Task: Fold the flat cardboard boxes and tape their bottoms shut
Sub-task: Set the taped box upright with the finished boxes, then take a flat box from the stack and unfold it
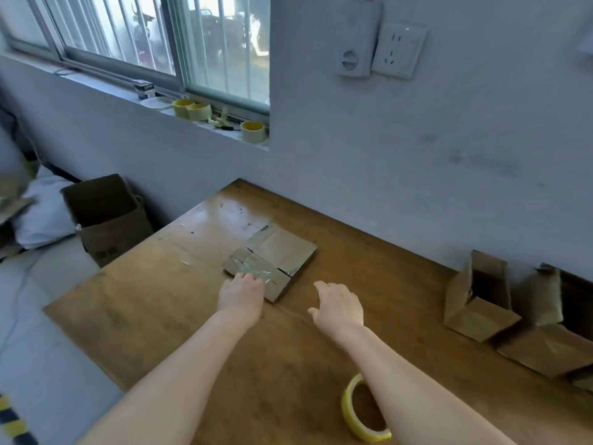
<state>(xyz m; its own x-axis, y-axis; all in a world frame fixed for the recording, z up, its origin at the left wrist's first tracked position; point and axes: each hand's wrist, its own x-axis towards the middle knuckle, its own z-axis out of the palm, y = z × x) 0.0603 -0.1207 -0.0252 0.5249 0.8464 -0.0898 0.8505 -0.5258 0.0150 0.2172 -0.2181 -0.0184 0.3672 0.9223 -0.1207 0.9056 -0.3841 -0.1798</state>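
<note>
A flat cardboard box (pixel 282 248) lies in the middle of the wooden table (pixel 160 300), old clear tape shining on its near flaps. My left hand (pixel 240 295) lies at the box's near left corner, its fingertips hidden on the taped flap. My right hand (pixel 338 305) hovers just right of the box, fingers loosely spread, holding nothing. A yellow-cored tape roll (pixel 359 412) stands on edge at the near right, partly hidden behind my right forearm.
Two folded boxes (pixel 481 300) (pixel 545 332) lie on their sides against the wall at the right. An open carton (pixel 106 216) stands on the floor left of the table. Several tape rolls (pixel 253 130) sit on the windowsill.
</note>
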